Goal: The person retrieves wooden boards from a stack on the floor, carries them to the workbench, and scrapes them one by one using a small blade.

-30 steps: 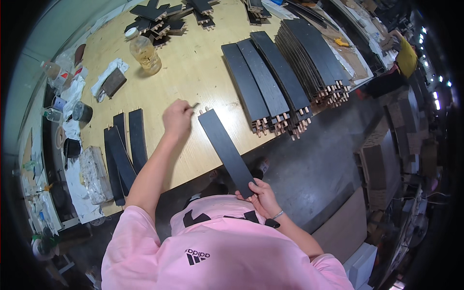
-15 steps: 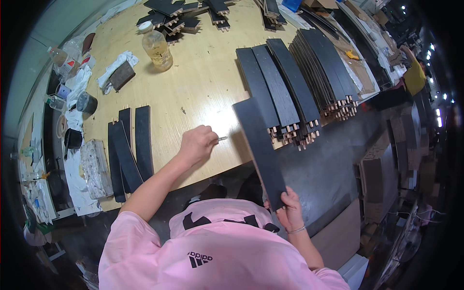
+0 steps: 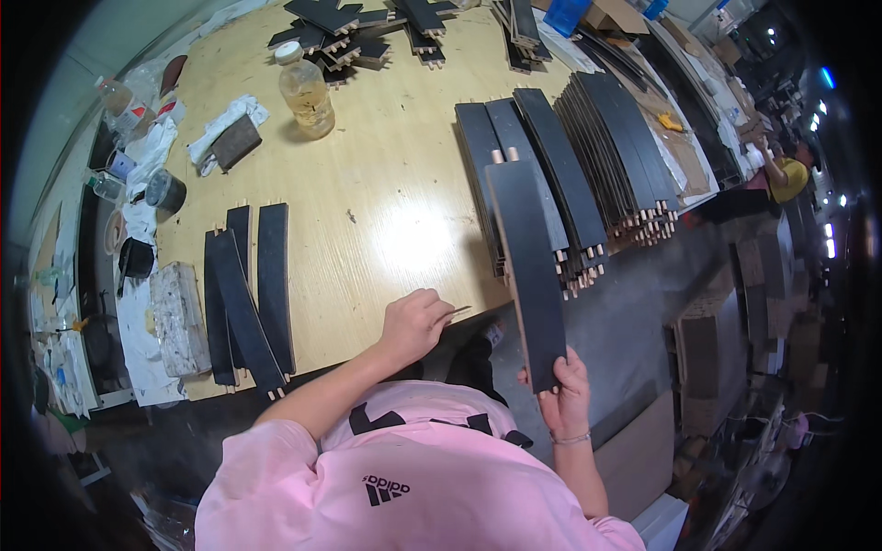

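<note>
In my right hand [image 3: 568, 397] is a dark slat [image 3: 528, 266], gripped at its near end and held up over the table's front edge. Two light wooden dowels stick out of its far end. My left hand [image 3: 415, 323] is closed around a thin, pointed tool [image 3: 458, 311], whose exact kind I cannot make out; its tip points right, toward the slat but apart from it. Behind the held slat lies a stack of similar slats [image 3: 562, 179] with dowels at their near ends. Several more slats [image 3: 273, 285] lie on the table to the left.
A taller row of slats [image 3: 625, 138] stands at the right. On the wooden table [image 3: 386, 174] are a bottle of yellowish liquid [image 3: 307, 96], a dark block [image 3: 235, 144] on cloth and a far slat pile [image 3: 322, 41]. Cups and rags line the left edge. Another person [image 3: 781, 179] is far right.
My left hand has moved right and nearer to me with the pointed tool. The slat in my right hand has swung more upright and to the right, and its far dowels now show.
</note>
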A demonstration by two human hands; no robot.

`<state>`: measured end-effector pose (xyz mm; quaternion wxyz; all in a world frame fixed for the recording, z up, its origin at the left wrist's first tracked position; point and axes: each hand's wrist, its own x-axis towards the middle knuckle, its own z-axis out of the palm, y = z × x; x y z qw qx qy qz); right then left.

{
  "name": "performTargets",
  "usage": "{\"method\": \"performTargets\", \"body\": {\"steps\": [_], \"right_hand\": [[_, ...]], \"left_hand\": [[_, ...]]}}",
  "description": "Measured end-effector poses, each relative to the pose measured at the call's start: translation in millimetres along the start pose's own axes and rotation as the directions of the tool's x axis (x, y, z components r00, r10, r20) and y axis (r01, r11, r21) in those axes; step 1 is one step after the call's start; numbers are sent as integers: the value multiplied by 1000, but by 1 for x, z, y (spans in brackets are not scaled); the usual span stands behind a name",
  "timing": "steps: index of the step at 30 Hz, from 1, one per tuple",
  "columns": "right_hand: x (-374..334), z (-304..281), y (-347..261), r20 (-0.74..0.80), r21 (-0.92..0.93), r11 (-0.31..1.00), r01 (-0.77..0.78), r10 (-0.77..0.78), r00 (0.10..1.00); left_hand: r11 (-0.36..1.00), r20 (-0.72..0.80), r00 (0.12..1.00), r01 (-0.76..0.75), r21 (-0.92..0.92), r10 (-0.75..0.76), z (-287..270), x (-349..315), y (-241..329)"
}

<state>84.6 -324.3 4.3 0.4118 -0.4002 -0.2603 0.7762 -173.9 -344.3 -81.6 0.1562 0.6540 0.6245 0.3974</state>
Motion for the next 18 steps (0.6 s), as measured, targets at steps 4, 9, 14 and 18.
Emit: {"method": "performTargets", "body": {"steps": [4,9,14,18], "right_hand": [[21,20,23,40,-34,993,-109,111,993],[43,71,72,157,-155,932,-326,350,924],[58,119,127,279,-273,863,-424,493,824],[56,156,153,285,-247,827,-505,560,778]], "left_hand": [[953,-411,861,245,-179,-299,-34,0,-9],[968,-653,715,208,-142,-250,-111,-9,-12],[950,-809,509,248,-189,-294,-155,-38,-19],[922,-821,434,274,-272,-372,-174,-63,-28]]}}
